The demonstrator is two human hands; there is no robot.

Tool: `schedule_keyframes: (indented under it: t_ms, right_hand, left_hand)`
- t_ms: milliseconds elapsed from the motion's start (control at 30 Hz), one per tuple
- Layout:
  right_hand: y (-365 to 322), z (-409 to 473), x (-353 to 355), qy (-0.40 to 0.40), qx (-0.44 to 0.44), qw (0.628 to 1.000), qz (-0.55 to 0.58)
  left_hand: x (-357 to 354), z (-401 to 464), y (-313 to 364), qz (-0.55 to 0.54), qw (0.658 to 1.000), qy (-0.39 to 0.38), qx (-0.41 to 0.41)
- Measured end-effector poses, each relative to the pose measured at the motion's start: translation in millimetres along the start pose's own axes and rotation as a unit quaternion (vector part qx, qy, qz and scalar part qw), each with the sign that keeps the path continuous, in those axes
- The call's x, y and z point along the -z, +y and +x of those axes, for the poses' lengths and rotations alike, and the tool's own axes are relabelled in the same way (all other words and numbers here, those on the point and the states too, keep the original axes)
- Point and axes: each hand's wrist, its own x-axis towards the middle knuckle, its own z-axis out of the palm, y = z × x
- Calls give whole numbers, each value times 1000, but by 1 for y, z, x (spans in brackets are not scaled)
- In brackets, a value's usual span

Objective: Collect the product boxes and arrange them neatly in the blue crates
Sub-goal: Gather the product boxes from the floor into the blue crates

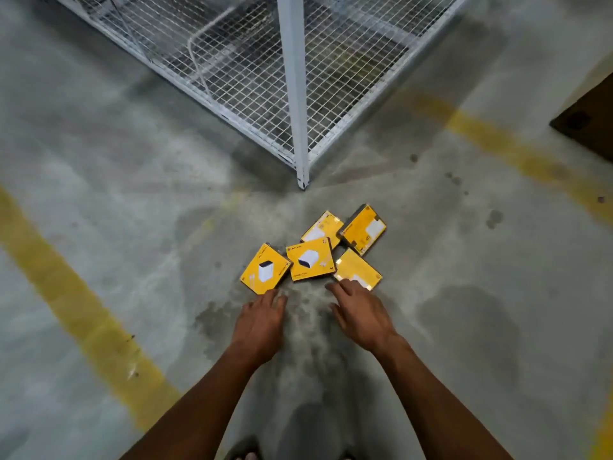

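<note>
Bare concrete floor (132, 227) beside a wire cage (265, 78). Five yellow boxes (310, 258) uncollected; no blue crates visible. Left hand (260, 322), right hand (360, 313) spread, empty, reaching.

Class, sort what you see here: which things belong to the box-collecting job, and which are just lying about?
Part of the job:
- five flat yellow cardboard product boxes clustered on the floor
- left hand and right hand, both reaching toward them

Just lying about:
- white wire-mesh cage
- brown cardboard carton at the right edge
- yellow painted floor lines

No blue crate is in view.
</note>
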Motion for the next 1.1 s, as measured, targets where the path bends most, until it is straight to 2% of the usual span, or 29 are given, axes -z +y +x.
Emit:
schedule_keyframes:
  t_ms: [233, 433, 667, 867, 1100]
  right_hand:
    - [43, 102, -83, -55, 25, 995, -85]
    - [64, 164, -121, -39, 10, 988, -152]
    - [77, 190, -133, -67, 16, 980, -185]
    - [67, 193, -127, -55, -18, 983, -172]
    - [74, 186, -129, -112, -78, 980, -143]
  left_hand:
    - [-79, 95, -45, -7, 997, 57, 51]
    - [-91, 172, -71, -79, 982, 105, 134]
    - [-103, 202, -88, -133, 977, 20, 165]
    - [-106, 207, -82, -191, 965, -19, 180]
    - [-100, 209, -74, -231, 957, -29, 175]
